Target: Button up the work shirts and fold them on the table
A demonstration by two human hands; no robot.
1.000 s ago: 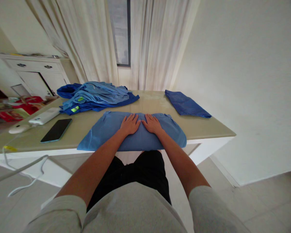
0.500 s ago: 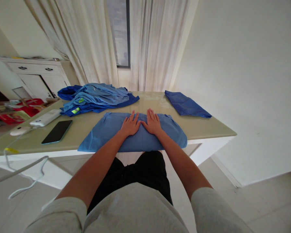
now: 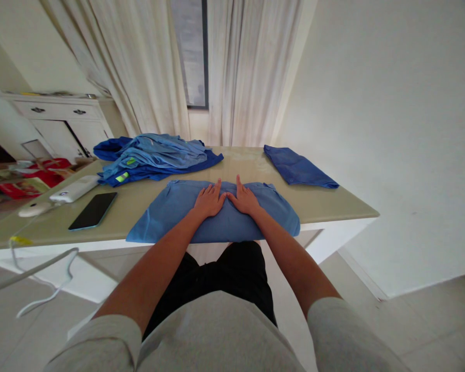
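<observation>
A light blue folded garment (image 3: 170, 214) lies flat along the front edge of the table, its near side hanging slightly over. Both palms rest on its middle with the thumbs almost meeting. My left hand (image 3: 210, 200) is open, its fingers stretched toward the far edge of the cloth. Just right of it, my right hand (image 3: 243, 199) is open too, with one finger pointing up and the others partly hidden. Neither hand grips the fabric.
Crumpled blue clothes (image 3: 158, 155) are heaped at the back left of the table (image 3: 240, 163). A folded dark blue garment (image 3: 298, 166) lies at the back right. On the left are a phone (image 3: 93, 211), a white device (image 3: 75, 189) and a hanging white cable (image 3: 67, 271).
The fingers of both hands have shifted a little, with the index fingers now raised apart from the rest. The garment stays in place.
</observation>
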